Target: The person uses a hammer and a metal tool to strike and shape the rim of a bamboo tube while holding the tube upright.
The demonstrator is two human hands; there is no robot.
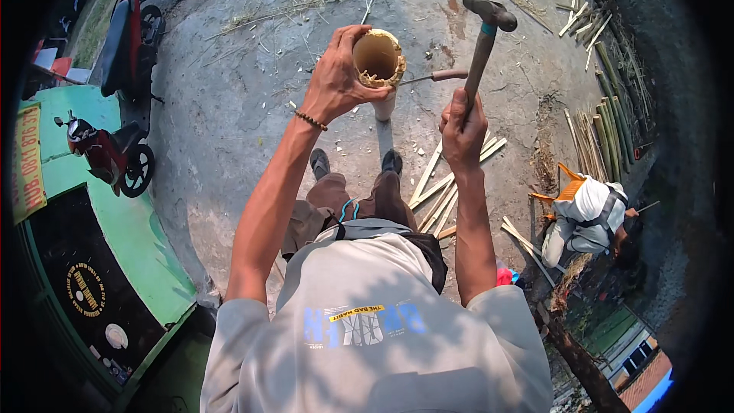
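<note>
My left hand (334, 80) is closed round the upper end of a pale, upright hollow tube (379, 57), thumb and fingers on opposite sides of its rough, yellowish rim. The tube's open mouth faces up, and its lower part narrows away toward the ground. Raised to the right of it, my right hand (464, 136) grips a hammer (480, 61) by its wooden handle. The dark metal head is up, apart from the tube, with a blue-green band just below it. Behind the tube on the ground lies a thin-bladed tool with a brown handle (449, 75).
Split bamboo strips (437, 191) lie on the concrete right of my feet. Farther right are green bamboo poles (608, 134) and a crouching person (592, 218) by an orange chair (567, 183). Motorbikes (115, 149) stand at the left beside a green wall (126, 237).
</note>
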